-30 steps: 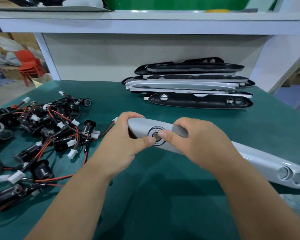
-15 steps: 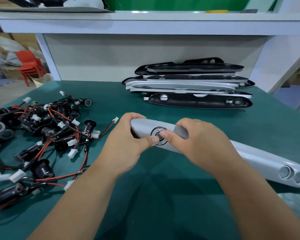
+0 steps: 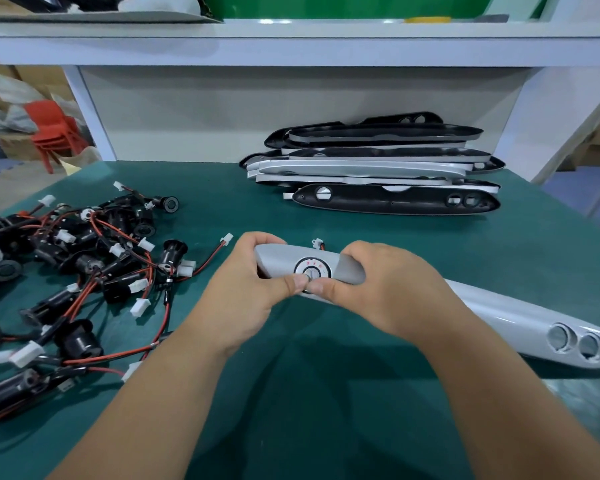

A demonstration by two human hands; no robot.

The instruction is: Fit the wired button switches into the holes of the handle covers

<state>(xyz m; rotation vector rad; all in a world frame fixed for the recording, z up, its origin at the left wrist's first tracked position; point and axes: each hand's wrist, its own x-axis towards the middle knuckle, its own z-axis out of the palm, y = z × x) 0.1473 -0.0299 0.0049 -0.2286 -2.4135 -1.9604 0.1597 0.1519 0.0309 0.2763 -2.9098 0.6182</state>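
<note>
The silver cover point(image 3: 499, 313) runs from mid-tabletop point(image 3: 326, 393) toward the right edge. One switch point(image 3: 312, 270) sits in the hole at its left end. The left hand point(image 3: 246, 292) and right hand point(image 3: 385, 289) each curl round that end, thumbs pressed together on the switch's near rim. Loose switches point(image 3: 84, 265) are heaped at the left edge, stacked covers point(image 3: 378, 168) at the far edge.

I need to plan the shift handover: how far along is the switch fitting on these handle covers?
Done: one switch sits in the round hole of the silver handle cover. In hand: the left hand and right hand hold that cover, thumbs pressing the switch rim. Left: its two end holes look empty, many loose wired switches lie at left, and a stack of covers waits behind.
</note>
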